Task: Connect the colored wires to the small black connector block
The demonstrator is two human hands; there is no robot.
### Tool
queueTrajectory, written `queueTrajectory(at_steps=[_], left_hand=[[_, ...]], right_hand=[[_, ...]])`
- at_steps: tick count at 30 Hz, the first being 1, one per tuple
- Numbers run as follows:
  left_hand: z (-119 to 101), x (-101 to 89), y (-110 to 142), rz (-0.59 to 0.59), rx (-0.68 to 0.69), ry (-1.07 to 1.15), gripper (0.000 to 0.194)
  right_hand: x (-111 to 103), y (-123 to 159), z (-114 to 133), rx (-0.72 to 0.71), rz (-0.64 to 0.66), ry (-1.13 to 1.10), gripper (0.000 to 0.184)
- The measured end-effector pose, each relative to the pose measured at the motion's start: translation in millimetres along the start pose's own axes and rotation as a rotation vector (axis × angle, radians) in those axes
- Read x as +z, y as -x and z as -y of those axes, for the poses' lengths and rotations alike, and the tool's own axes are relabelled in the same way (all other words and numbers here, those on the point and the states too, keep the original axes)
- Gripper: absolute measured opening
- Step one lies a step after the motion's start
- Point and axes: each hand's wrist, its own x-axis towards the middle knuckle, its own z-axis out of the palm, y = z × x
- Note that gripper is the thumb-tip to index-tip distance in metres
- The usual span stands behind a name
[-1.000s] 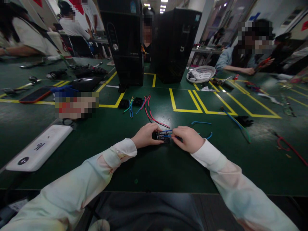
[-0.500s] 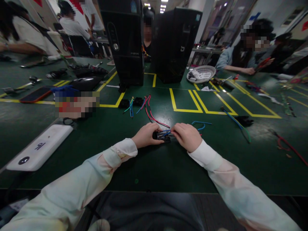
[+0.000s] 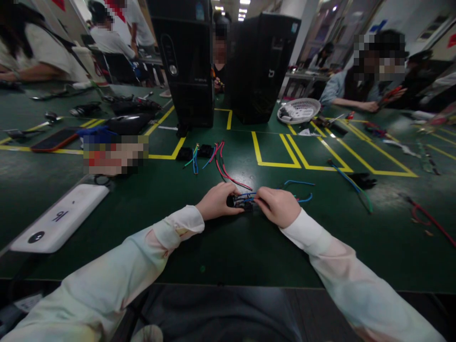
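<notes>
My left hand [image 3: 218,201] grips the left end of a small black connector block [image 3: 241,202] that rests on the green table [image 3: 228,247]. My right hand [image 3: 278,205] pinches the blue wires [image 3: 303,197] at the block's right side. Blue and red wire ends trail out to the right of my right hand. A loose blue wire [image 3: 298,182] lies just beyond it.
Red wires [image 3: 228,171] and two black connectors with blue wires [image 3: 194,154] lie ahead. Two black computer towers [image 3: 185,61] stand at the back. A white basket [image 3: 298,110] sits right of them, a white device [image 3: 59,224] at left. Other people work around the table.
My right hand has shifted slightly along the wires at the block; the blue wire ends beside it moved a little. My left hand stays on the block.
</notes>
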Motion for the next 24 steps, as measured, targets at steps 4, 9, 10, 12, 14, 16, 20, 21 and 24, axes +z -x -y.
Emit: queueTrajectory(at_steps=[4, 9, 10, 12, 14, 16, 20, 21, 24], left_hand=[[1.4, 1.0, -0.5, -0.013, -0.009, 0.01, 0.035], [2.4, 1.2, -0.3, -0.037, -0.026, 0.016, 0.034], [2.3, 1.0, -0.3, -0.036, -0.027, 0.017, 0.034], [2.2, 0.6, -0.4, -0.028, -0.022, 0.018, 0.035], [2.2, 0.6, -0.6, -0.021, -0.015, 0.019, 0.034], [2.4, 0.8, -0.8, -0.02, -0.009, 0.023, 0.034], [2.6, 1.1, -1.0, -0.025, -0.006, 0.035, 0.034], [2.5, 0.9, -1.1, -0.025, -0.01, 0.037, 0.034], [1.9, 0.2, -1.1, -0.018, -0.017, 0.032, 0.034]], right_hand=[[5.9, -0.3, 2.5, 0.062, -0.06, 0.039, 0.018], [2.3, 1.2, 0.9, 0.01, -0.014, -0.03, 0.015], [0.8, 1.4, 0.1, -0.011, 0.005, -0.047, 0.014], [-1.2, 1.3, -0.9, -0.026, 0.029, -0.053, 0.014], [-1.4, 0.4, -0.6, -0.006, 0.032, -0.024, 0.014], [-0.1, -0.8, 0.9, 0.019, 0.018, 0.017, 0.015], [1.7, -2.2, 2.9, 0.047, -0.033, 0.007, 0.018], [1.3, -2.2, 2.5, 0.047, -0.035, -0.024, 0.018], [-1.8, -1.7, -0.2, 0.021, 0.007, -0.114, 0.014]])
